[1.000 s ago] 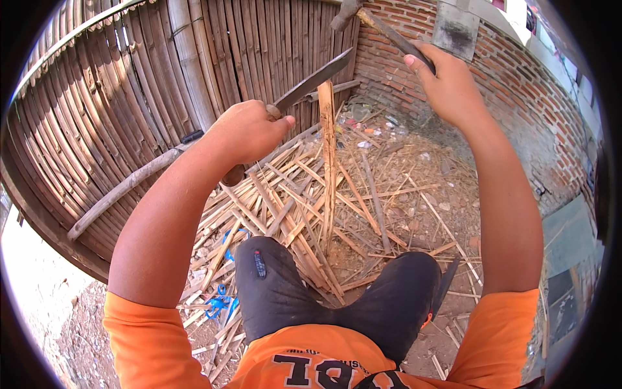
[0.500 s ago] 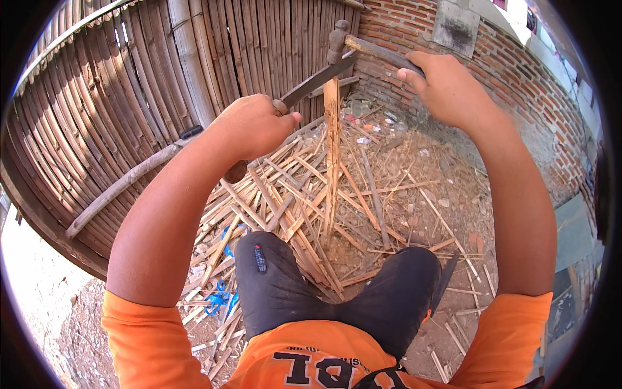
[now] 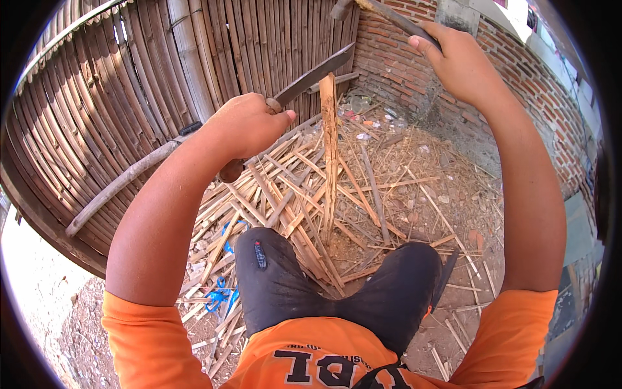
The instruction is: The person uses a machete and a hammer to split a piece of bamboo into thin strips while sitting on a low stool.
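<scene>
My left hand (image 3: 249,126) is wrapped round the wooden handle of a machete (image 3: 317,74), whose dark blade points up and to the right. The blade lies across the top of an upright wooden stake (image 3: 330,149), or just at it; I cannot tell how deep it sits. My right hand (image 3: 457,61) grips the handle of a hammer (image 3: 392,14) raised above and to the right of the blade. Part of the hammer's head is cut off at the upper edge of the picture. The stake's foot stands among split sticks between my knees.
Split wood sticks (image 3: 285,207) lie in a heap around the stake. A bamboo wall (image 3: 149,84) rises at the left, with a pole (image 3: 123,188) along its foot. A brick wall (image 3: 402,71) closes the far right. Blue plastic scraps (image 3: 220,295) lie by my left knee.
My right hand has lifted the hammer up, away from the back of the machete blade. My left hand with the machete has shifted only slightly.
</scene>
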Available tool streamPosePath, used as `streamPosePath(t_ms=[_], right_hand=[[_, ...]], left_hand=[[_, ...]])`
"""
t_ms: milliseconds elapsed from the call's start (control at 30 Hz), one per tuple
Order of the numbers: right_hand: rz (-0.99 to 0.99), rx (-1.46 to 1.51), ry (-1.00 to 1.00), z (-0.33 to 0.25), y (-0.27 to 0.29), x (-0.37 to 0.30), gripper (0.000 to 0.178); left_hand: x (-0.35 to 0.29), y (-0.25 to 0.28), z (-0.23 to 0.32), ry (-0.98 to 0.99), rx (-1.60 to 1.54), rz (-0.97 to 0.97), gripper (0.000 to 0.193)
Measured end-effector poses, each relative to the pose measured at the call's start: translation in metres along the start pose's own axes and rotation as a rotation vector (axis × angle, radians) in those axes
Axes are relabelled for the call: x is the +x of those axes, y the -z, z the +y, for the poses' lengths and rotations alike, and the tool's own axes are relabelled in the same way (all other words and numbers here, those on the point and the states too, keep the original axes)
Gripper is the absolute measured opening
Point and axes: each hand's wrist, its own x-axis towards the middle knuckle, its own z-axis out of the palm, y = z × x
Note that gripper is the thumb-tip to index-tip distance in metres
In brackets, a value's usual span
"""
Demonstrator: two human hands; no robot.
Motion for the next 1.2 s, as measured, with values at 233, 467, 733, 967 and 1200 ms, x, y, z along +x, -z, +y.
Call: streamPosePath(t_ms=[233, 467, 733, 967, 1200], right_hand=[[-0.113, -0.129, 0.057, -0.008, -0.009, -0.008, 0.038], [-0.265, -0.146, -0.063, -0.018, -0.004, -0.011, 0.04], [0.015, -0.049, -0.019, -0.002, 0.008, -0.008, 0.041], [-0.235, -0.054, -0.024, 0.001, -0.011, -0.033, 0.039], [0.053, 0.025, -0.073, 0.003, -0.017, -0.027, 0.038]], left_hand=[[0.012, -0.009, -0.012, -0.044, -0.09, 0.07, 0.061], [0.009, -0.011, -0.01, -0.075, -0.038, 0.05, 0.062], [0.005, -0.022, -0.006, -0.091, -0.076, 0.007, 0.062], [0.007, -0.023, -0.011, -0.036, -0.053, -0.03, 0.052], [0.014, -0.031, -0.019, -0.028, -0.168, -0.01, 0.058]])
